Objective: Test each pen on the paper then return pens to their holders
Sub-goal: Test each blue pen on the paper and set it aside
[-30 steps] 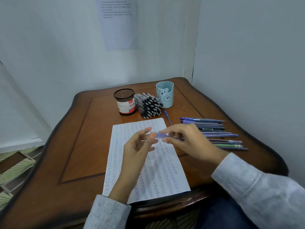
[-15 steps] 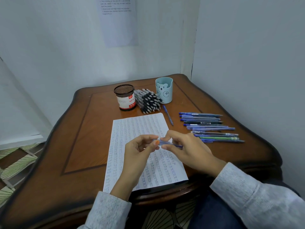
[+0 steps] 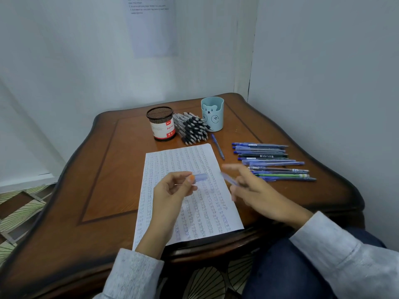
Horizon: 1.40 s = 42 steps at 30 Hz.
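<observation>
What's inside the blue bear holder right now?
No pen rises out of the blue bear holder; only its inner back wall is visible. Its front wall hides the bottom.

On the table (image 3: 103,169), paper (image 3: 207,203) lies central — two holders (image 3: 160,124) behind it, loose pens (image 3: 272,162) to its right.

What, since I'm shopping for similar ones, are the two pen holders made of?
Mesh pen holder: probably dark metal mesh, matte; fine holes show at its rim, above a printed label. Bear pen cup: smooth pale-blue, likely plastic, possibly ceramic; even, seamless surface.
</observation>
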Available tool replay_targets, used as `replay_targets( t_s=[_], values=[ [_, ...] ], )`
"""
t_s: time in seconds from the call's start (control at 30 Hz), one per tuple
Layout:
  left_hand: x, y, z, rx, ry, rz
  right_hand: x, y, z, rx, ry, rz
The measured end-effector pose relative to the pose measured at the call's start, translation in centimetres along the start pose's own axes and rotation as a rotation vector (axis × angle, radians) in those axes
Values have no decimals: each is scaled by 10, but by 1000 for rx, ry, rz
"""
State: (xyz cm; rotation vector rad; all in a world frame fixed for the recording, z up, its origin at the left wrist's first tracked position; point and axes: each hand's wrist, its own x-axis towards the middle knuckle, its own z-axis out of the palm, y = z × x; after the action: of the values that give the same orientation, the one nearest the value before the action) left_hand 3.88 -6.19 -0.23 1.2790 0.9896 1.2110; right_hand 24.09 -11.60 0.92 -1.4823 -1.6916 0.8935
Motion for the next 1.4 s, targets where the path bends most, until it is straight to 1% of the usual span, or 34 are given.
replay_targets(
  t_s=[0.13, 0.2, 0.23, 0.27, 0.3, 0.33, 0.43, 0.47, 0.6, 0.7, 0.83, 0.93, 1.0, 1.1, 1.23, 1.3, 1.4],
  values=[
    [-2, -2, -4, 59, -35, 10, -2, 2, -7, 650, 31, 52],
    [-5, -5, -2, 142, -76, 41, -3, 3, -7, 1030, -11, 60],
    [-6, -8, -1, 200, -94, 70, -2, 4, -6, 1181, 5, 56],
    [-7, -10, 0, 264, -109, 102, -1, 3, -4, 1280, 42, 61],
    [-7, -12, 2, 325, -122, 129, 1, 4, -3, 1302, 93, 69],
    [-8, -14, 3, 373, -132, 145, 2, 2, -1, 1245, 150, 93],
    [-8, -23, 5, 439, -123, 150, 5, 1, 7, 863, 276, 211],
    [-8, -25, 5, 448, -121, 153, 7, 2, 9, 806, 293, 253],
    [-8, -30, 4, 527, -129, 193, 16, 5, 16, 783, 295, 309],
    [-7, -33, 3, 603, -160, 241, 20, 9, 20, 611, 326, 242],
    [-6, -35, 3, 679, -185, 287, 18, 7, 30, 477, 405, 190],
    [-6, -37, 3, 697, -178, 310, 16, 9, 37, 315, 480, 83],
    [-5, -39, 3, 710, -179, 318, 14, 11, 39, 234, 482, 27],
    [-5, -38, 4, 720, -173, 326, 12, 13, 38, 221, 487, 11],
    [-6, -38, 4, 713, -169, 334, 16, 22, 40, 137, 560, 0],
    [-6, -38, 4, 714, -169, 332, 18, 24, 41, 102, 538, -10],
    [-6, -39, 4, 711, -172, 338, 18, 26, 40, 121, 496, -15]
  ],
)
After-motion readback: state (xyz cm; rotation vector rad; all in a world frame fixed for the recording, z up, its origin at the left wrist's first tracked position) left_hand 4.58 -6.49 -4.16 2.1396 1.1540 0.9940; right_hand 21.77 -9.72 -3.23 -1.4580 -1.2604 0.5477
